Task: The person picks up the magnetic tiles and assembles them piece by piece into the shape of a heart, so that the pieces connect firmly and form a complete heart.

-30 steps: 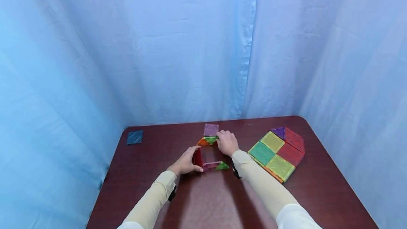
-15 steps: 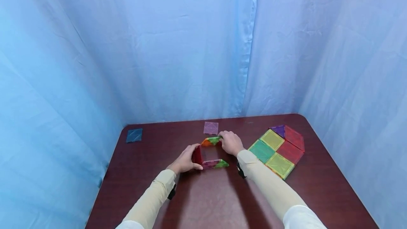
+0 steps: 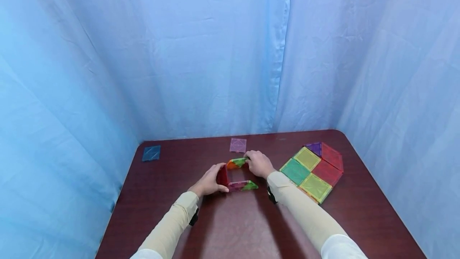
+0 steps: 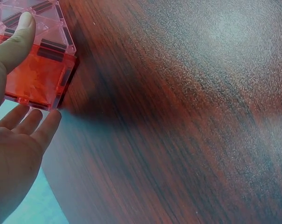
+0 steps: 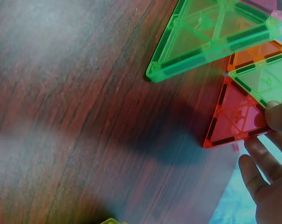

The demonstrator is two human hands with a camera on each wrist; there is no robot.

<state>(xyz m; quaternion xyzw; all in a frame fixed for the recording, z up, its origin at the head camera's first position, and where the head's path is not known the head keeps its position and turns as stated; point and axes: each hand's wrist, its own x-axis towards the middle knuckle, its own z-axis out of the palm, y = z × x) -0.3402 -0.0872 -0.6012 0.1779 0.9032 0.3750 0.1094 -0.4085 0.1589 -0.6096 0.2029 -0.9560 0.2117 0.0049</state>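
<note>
Magnetic tiles stand on edge as three sides of an enclosure at the table's middle. My left hand grips the red square tile at the left side, thumb over the pink tile and fingertips at the red tile's far edge. A green triangle tile continues the near side. Along the far side stand an orange tile and another green triangle tile. At that side's right end, my right hand pinches a red triangle tile, which touches the green one.
A flat group of joined tiles in yellow, green, red and purple lies to the right. Behind the enclosure is a light purple square tile. A blue square tile lies at the far left. Blue curtains surround the table.
My right hand has shifted slightly right, and the far row of tiles has moved a little right and nearer. My left hand stays at the red square tile.
</note>
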